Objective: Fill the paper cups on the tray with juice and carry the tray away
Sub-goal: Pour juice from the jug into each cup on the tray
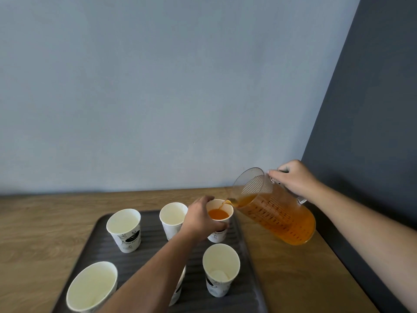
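Note:
A dark ridged tray (149, 251) lies on the wooden table and carries several white paper cups. My left hand (198, 220) grips the back right cup (220, 216), which holds orange juice. My right hand (293, 179) holds the handle of a clear plastic pitcher (275, 213), tilted left, with a thin stream of orange juice running from its spout into that cup. Empty cups stand at the back left (124, 229), back middle (172, 219), front left (91, 288) and front right (220, 267). Another cup (179, 288) is mostly hidden under my left forearm.
The wooden table (293, 279) meets a pale blue wall at the back and a dark grey wall (372, 132) on the right, close behind the pitcher. Bare wood shows left of the tray (40, 233) and right of it.

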The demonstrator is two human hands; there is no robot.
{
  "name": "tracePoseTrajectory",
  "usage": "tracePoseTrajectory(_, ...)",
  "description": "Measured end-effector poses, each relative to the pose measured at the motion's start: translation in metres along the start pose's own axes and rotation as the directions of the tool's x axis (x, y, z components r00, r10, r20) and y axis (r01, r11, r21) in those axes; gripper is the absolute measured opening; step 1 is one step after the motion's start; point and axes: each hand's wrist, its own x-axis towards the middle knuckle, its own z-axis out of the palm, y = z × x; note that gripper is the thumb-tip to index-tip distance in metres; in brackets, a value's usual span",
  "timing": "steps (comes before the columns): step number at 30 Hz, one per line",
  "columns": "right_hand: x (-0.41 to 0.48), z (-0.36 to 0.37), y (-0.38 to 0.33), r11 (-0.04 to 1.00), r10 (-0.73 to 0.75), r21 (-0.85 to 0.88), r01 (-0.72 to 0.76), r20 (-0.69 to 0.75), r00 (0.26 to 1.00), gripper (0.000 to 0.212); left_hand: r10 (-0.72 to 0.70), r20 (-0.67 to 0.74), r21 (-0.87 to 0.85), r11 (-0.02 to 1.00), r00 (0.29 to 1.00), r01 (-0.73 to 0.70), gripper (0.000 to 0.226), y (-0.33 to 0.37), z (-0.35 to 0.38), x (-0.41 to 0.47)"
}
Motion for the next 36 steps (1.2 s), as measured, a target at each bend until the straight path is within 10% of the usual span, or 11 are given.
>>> tracePoseTrajectory(24,-0.022,-0.002,0.027,0.97,0.148,0.204,-0.13,-0.076,0.986,0.044,-0.094,0.04,0.12,0.989,0.995,0.089,0.09,-0.002,0.018,0.012)
tracePoseTrajectory(36,-0.054,-0.023,0.006,0.983,0.068,0.174,-0.056,-0.066,0.995,0.044,0.088,0.107,0.067,0.993,0.99,-0.095,0.079,0.008,-0.022,-0.035)
